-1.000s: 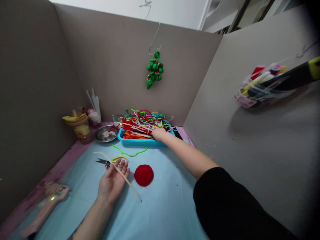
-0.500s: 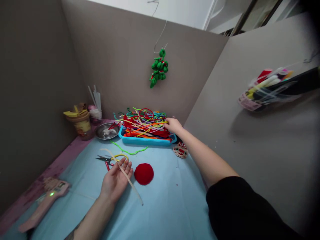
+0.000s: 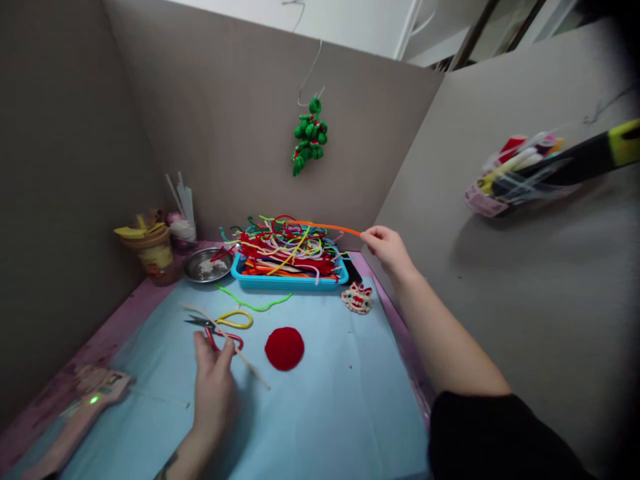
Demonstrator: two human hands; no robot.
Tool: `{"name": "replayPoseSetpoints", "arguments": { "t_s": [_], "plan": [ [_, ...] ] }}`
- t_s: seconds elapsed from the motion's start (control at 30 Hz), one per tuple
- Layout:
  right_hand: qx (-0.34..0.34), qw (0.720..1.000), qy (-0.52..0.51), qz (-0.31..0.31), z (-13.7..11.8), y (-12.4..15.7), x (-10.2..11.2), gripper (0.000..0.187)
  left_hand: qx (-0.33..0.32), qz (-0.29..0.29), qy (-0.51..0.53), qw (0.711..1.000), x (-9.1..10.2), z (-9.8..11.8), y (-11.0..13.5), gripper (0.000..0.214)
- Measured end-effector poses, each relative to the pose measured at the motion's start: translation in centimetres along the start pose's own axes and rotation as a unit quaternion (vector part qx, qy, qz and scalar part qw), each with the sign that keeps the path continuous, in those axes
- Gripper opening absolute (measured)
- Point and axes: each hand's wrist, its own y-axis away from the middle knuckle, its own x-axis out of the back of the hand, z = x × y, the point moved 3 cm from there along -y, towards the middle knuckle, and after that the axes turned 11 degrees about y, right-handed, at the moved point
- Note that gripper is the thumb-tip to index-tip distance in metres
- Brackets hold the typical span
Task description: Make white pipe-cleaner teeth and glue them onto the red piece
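My right hand (image 3: 389, 250) is closed in a pinch on the end of an orange pipe cleaner (image 3: 330, 227), drawn out over the heap of pipe cleaners (image 3: 295, 247) in a blue tray (image 3: 290, 283). My left hand (image 3: 215, 383) is slightly blurred, with thumb and forefinger apart by the red handle of the scissors (image 3: 215, 327). A cream pipe cleaner (image 3: 250, 367) slants across the scissors and past the thumb tip; contact there is unclear. A red round disc (image 3: 285, 349) lies to the right of this hand.
A bright green pipe cleaner (image 3: 265, 308) lies before the tray. Left stand a metal dish (image 3: 207, 265) and a pot (image 3: 153, 253); nearer is a pink glue gun (image 3: 85, 420), lit green. A lion-face piece (image 3: 357, 299) lies right. A green ornament (image 3: 310, 137) hangs behind.
My right hand has moved right, away from the tray, pulling out the orange pipe cleaner. My left hand has turned from palm up to palm down beside the scissors.
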Motion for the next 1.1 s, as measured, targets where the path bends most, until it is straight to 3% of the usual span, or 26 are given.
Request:
{"name": "replayPoseSetpoints", "arguments": {
  "t_s": [0.03,0.07,0.1,0.17,0.23,0.33,0.43,0.53,0.67,0.8,0.87,0.9,0.97,1.03,1.1],
  "plan": [
    [0.019,1.0,-0.009,-0.011,-0.7,2.0,0.1,0.02,-0.087,-0.007,-0.015,0.996,-0.3,0.5,1.0,0.056],
    [0.033,0.999,-0.015,-0.019,-1.3,4.2,0.1,0.021,-0.126,-0.045,-0.034,0.99,-1.0,0.7,1.9,0.061],
    [0.052,0.998,-0.016,-0.04,-2.0,6.5,-0.2,0.02,-0.111,-0.093,-0.059,0.988,-1.8,0.6,2.6,0.061],
    [0.112,0.987,0.016,-0.116,-3.2,11.4,-1.1,0.016,-0.018,-0.152,-0.094,0.984,-3.4,0.0,3.4,0.058],
    [0.165,0.961,0.062,-0.212,-3.4,15.7,-2.0,0.012,0.039,-0.146,-0.093,0.984,-4.3,-0.2,3.2,0.046],
    [0.16,0.938,0.105,-0.287,-1.7,19.5,-2.3,0.012,0.036,-0.156,-0.081,0.984,-4.7,0.0,1.9,0.019],
    [0.119,0.93,0.2,-0.285,0.6,20.7,-2.1,0.012,0.037,-0.16,-0.084,0.983,-4.3,-0.5,0.9,0.007],
    [0.088,0.918,0.261,-0.287,1.2,21.4,-2.7,0.014,0.093,-0.141,-0.08,0.982,-4.3,-2.6,1.2,0.005],
    [0.073,0.941,0.111,-0.311,0.6,22.0,-4.3,0.03,0.194,-0.168,-0.102,0.961,-5.7,-6.8,2.7,0.007],
    [0.035,0.968,0.066,-0.241,2.6,20.3,-3.1,0.018,0.179,-0.236,-0.245,0.923,-7.2,-9.7,2.3,0.014],
    [0.039,0.968,0.128,-0.211,4.4,18.7,-1.5,0.013,0.131,-0.322,-0.383,0.856,-8.8,-11.0,1.2,0.02],
    [0.038,0.965,0.167,-0.198,5.2,17.9,-0.8,0.012,0.094,-0.375,-0.454,0.803,-9.8,-11.7,0.6,0.02],
    [0.018,0.951,0.242,-0.191,7.0,16.3,0.3,0.013,-0.011,-0.479,-0.576,0.663,-12.3,-13.4,-0.5,0.015],
    [0.006,0.934,0.303,-0.187,8.4,14.9,0.7,0.014,-0.101,-0.524,-0.646,0.547,-14.5,-15.3,-1.6,0.015],
    [-0.005,0.918,0.352,-0.183,9.7,13.8,0.4,0.015,-0.142,-0.525,-0.685,0.485,-16.1,-17.2,-2.5,0.018]
  ]
}}
